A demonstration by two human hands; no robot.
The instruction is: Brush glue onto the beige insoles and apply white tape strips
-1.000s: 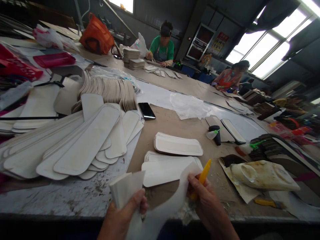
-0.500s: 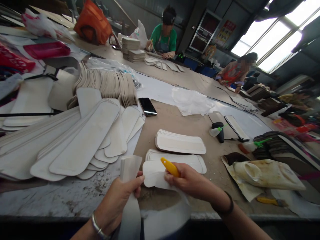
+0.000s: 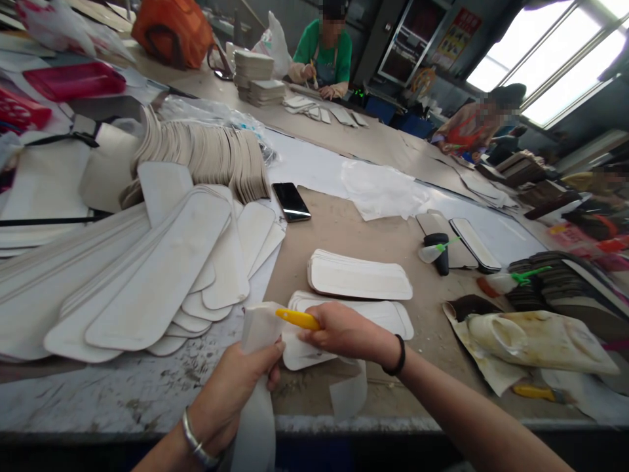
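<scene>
My left hand is closed around a bundle of thin white strips, whose upper ends stand above the thumb. Close beside it, my right hand grips a yellow-handled brush; its bristle end is hidden by the fingers. The handle points left, near the top of the strips. Below the right hand hangs a translucent white piece; I cannot tell whether the fingers hold it. Under and behind the right hand lies a stack of white rounded panels, with another panel stack just beyond.
Many long white panels fan out at left, before a curved row of beige pieces. A phone lies mid-table. To the right are a cut plastic container, another yellow brush and bottles. Two people work across the table.
My right hand has moved left toward the strips, the brush handle now lying flatter. The white piece trailing below it has swung and shrunk in view. My left hand keeps its grip.
</scene>
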